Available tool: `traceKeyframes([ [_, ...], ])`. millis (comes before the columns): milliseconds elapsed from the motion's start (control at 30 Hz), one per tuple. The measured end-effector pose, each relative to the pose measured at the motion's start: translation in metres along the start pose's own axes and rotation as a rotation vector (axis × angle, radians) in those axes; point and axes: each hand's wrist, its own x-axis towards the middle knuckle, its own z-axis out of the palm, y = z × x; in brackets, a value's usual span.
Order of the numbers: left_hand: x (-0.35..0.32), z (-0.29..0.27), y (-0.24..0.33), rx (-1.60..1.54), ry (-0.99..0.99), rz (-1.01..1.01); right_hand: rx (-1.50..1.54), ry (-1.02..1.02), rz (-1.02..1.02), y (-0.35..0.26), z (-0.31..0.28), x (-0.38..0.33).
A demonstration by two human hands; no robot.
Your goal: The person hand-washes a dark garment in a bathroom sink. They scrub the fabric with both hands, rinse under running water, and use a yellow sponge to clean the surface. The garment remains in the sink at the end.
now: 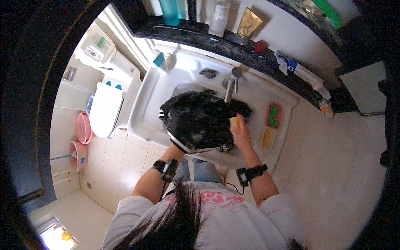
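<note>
A wet black garment (196,116) with white edging and patches of suds lies bunched in the white sink (143,104), below the faucet (231,85). My right hand (241,135) is closed on a small pale-yellow bar of soap (234,122), at the garment's right side. On the left, my left hand (176,151) reaches under the garment's near edge; cloth covers its fingers, so their grip does not show. Dark straps circle both my forearms.
On the sink's right rim sit a pink soap dish (273,116) with a green piece and a yellow dish (268,138). A black shelf (187,35) behind holds bottles and tubes. A toilet (107,109) and pink buckets (78,155) stand left. A cup (163,61) occupies the sink's back-left corner.
</note>
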Motion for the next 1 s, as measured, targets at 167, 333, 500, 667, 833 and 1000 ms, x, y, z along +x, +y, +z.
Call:
traceKeyframes([
  [167, -0.002, -0.018, -0.021, 0.24, -0.192, -0.035, -0.142, -0.151, -0.492, -0.142, 0.026, 0.001],
  [333, -0.004, -0.037, -0.024, 0.008, -0.248, -0.124, -0.509, 0.16, -0.259, -0.184, 0.056, 0.038],
  [500, -0.003, -0.065, -0.011, -0.237, -0.338, -0.078, -0.449, -0.128, -0.013, -0.196, 0.073, 0.026],
  [667, 0.011, -0.072, -0.027, -0.536, -0.231, -0.442, -0.468, 0.098, -0.264, -0.207, 0.081, 0.03],
  [833, 0.034, -0.081, -0.037, -0.043, -0.777, -0.006, -0.487, 0.09, 0.074, -0.201, 0.071, 0.035],
  [1000, 0.023, -0.071, -0.028, 0.073, -0.427, -0.293, -0.43, 0.11, -0.32, -0.209, 0.071, 0.027],
])
